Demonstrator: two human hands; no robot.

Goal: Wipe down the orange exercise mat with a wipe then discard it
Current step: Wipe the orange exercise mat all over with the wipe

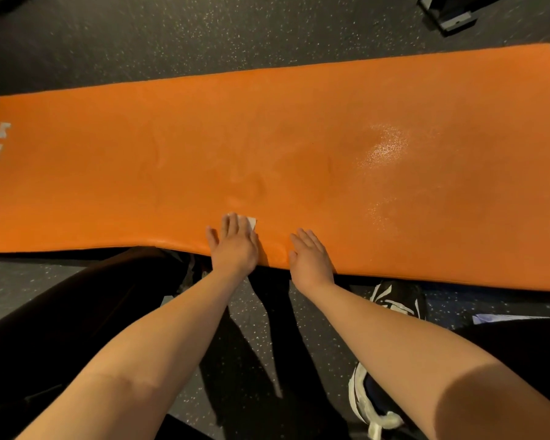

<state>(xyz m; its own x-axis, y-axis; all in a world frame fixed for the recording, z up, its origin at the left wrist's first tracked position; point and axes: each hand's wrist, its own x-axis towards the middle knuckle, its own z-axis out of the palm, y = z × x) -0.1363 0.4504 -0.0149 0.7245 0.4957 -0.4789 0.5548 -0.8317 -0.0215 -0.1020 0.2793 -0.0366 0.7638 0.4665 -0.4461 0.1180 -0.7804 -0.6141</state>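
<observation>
The long orange exercise mat (267, 147) lies flat on the dark speckled floor, spanning the whole view. A wet shiny patch shows on its right half. My left hand (234, 246) presses flat on a small white wipe (251, 222) near the mat's near edge; only a corner of the wipe shows past my fingers. My right hand (310, 257) rests flat on the mat just to the right, fingers straight, holding nothing.
My legs in dark trousers and black-and-white shoes (397, 300) are on the floor right below the mat's near edge. A dark piece of equipment with a grey base (451, 17) stands at the top right. White lettering (0, 134) marks the mat's left end.
</observation>
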